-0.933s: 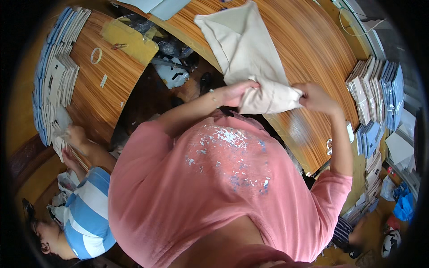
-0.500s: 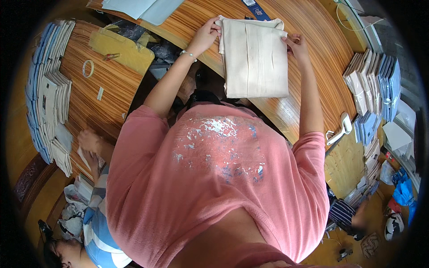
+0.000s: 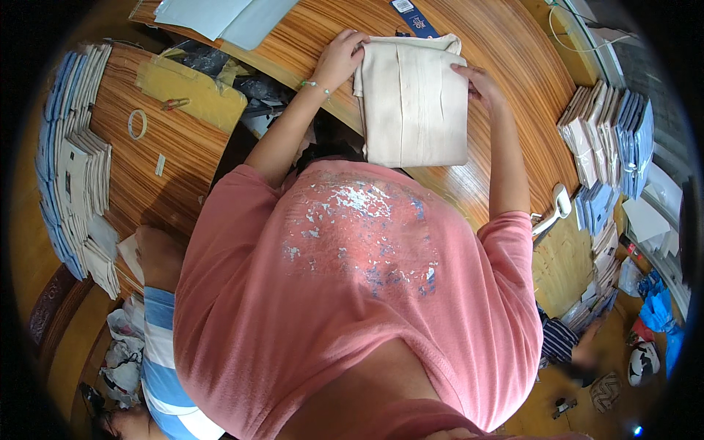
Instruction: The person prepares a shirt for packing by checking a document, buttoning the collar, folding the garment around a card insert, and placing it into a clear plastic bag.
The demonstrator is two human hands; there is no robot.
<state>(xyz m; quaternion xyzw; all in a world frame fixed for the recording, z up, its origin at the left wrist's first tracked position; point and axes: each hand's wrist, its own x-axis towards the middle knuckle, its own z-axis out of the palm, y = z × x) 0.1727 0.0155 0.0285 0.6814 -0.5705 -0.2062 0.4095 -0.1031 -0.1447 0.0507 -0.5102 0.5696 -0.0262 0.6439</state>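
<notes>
A folded cream garment (image 3: 415,110) lies on the wood-grain table in front of me, its near edge by the table's edge. A seam or placket runs down its middle, and its top edge shows a loose fold. My left hand (image 3: 343,60) is closed on the top left corner, thumb and fingers pinching the cloth. At the upper right edge my right hand (image 3: 480,84) grips the cloth, index finger over the top; its other fingers are partly hidden. Just beyond the garment is a dark blue hang tag (image 3: 414,18).
Stacks of folded garments (image 3: 81,165) line the left table, with a tape roll (image 3: 137,125) and a yellow board (image 3: 194,95). More packed stacks (image 3: 587,132) and a white-handled lint roller (image 3: 557,209) lie at right. Pale blue sheets (image 3: 227,18) lie far left. A co-worker's striped sleeve (image 3: 161,352) is close at my left.
My right hand has slid inward over the garment's right edge. The view has shifted slightly. The co-worker's hands at left have drawn nearer to me.
</notes>
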